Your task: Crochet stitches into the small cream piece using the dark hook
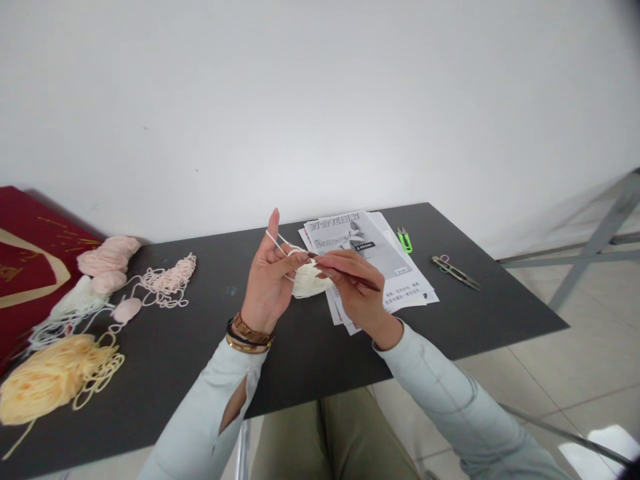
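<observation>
Cream yarn piece (pixel 309 281): I see it between both hands, above the black table (pixel 210 347).
Left hand (pixel 267 287): pinching its edge, strand (pixel 283 240) around one raised finger.
Right hand (pixel 359 293): closed on a slim brown tool (pixel 369 285).

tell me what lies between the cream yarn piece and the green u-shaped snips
The head view shows the right hand and, behind it, printed white paper sheets between the yarn piece and the snips.
</observation>
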Available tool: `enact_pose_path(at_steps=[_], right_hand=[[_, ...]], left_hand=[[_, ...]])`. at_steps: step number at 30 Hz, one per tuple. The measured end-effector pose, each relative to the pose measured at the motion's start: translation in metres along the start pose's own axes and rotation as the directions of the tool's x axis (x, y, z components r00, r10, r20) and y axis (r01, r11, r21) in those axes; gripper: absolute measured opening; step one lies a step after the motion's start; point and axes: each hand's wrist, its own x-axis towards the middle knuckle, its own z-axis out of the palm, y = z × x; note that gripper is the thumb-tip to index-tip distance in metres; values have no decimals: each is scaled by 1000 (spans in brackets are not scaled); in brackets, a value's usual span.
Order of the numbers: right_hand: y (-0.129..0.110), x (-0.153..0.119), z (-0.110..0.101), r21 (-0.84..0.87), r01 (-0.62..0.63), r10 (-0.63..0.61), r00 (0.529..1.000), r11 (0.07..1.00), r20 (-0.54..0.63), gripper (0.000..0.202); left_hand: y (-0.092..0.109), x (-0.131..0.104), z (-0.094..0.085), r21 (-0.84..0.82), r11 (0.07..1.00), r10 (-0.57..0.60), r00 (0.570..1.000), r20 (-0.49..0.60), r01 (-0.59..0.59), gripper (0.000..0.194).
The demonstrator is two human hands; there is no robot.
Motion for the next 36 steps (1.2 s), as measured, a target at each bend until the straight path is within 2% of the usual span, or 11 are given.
enact_pose_path(at_steps=[4,6,9,15,20,27,36], right_hand=[[-2,5,4,327,-241,269,962,914,-44,12],[-2,7,4,404,-314,357,933,859,-34,13],[-3,9,2,459,-371,427,904,807,-21,16],[-6,12,0,488,-376,439,898,787,-15,15],[-8,13,-2,480,-373,443,896,794,-37,16],[-12,16,-6,468,-361,444,893,806,-75,16],[-14,17,-10,505,-368,454,889,781,-55,16]], left_hand=[[4,1,-1,53,999,-3,998,55,0,97],[5,0,-1,82,996,21,996,81,-28,91],[5,-1,-2,87,995,32,995,93,-40,88],[8,-3,-1,33,999,8,993,115,-12,98],[10,-4,-2,-4,1000,23,989,148,-22,99],[11,-5,0,74,995,61,987,148,-73,97],[12,-8,1,125,987,84,990,112,-97,97]])
